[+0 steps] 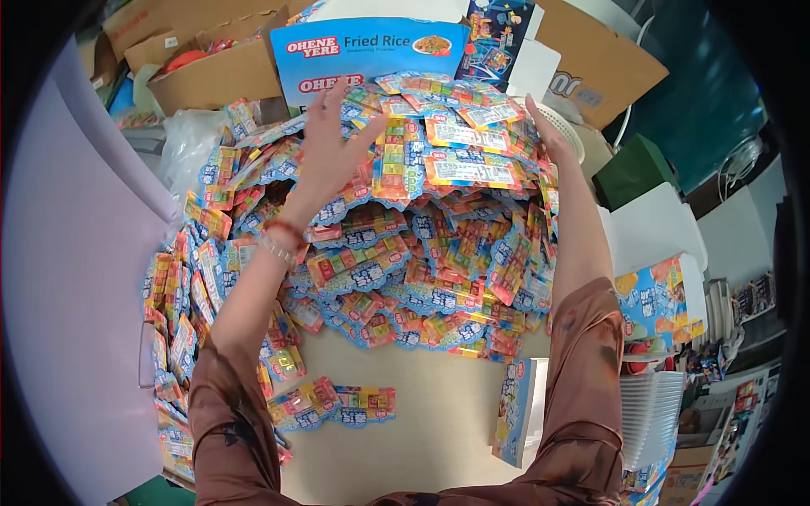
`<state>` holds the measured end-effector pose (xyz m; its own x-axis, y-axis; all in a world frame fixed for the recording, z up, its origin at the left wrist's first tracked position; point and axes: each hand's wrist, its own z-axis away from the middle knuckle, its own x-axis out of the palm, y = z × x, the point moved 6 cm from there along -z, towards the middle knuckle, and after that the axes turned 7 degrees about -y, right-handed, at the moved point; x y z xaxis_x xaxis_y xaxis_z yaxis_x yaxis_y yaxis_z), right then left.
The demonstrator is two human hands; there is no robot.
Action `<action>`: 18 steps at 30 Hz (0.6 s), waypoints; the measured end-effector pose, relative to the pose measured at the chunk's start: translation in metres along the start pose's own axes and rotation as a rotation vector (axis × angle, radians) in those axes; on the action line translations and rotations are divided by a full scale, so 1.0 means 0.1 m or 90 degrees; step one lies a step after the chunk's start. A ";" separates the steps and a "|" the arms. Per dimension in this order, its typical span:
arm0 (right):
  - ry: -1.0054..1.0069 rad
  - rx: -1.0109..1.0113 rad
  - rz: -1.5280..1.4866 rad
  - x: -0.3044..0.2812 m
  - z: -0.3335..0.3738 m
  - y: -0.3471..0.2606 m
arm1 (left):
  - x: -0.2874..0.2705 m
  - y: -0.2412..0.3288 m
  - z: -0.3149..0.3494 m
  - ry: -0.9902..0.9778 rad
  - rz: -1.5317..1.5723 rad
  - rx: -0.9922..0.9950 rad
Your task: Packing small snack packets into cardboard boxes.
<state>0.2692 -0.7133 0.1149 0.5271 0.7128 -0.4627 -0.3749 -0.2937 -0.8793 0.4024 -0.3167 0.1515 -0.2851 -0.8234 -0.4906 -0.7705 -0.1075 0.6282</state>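
A large heap of flat, colourful blister packets (359,261) with scalloped blue edges covers the far half of the table. My left hand (333,148) is over the heap's upper left, fingers spread and holding nothing; whether its palm touches the packets I cannot tell. At the heap's far right edge, my right hand (548,135) has its fingers stretched out beside the packets, with nothing visible in it. Between the hands, several packets (468,135) lie with their white-panelled backs up. Two loose packets (337,403) lie on the near part of the table, right of my left forearm.
A blue carton (295,63) stands behind the heap, with brown cardboard boxes (215,80) to its left. A white basket (567,126) is by my right hand. An opened blue-and-white box (519,413) lies on the beige tabletop (422,455). Stacked clear plastic trays (650,417) stand at right.
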 end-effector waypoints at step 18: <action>0.101 -0.047 0.344 1.34 0.60 -0.66 | 0.12 -0.63 0.20 0.025 -0.058 -0.085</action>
<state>0.3189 -0.5596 0.1176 0.3851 0.3463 -0.8554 -0.5713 -0.6385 -0.5157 0.4363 -0.3090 0.0942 -0.1936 -0.8278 -0.5266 -0.7088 -0.2531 0.6584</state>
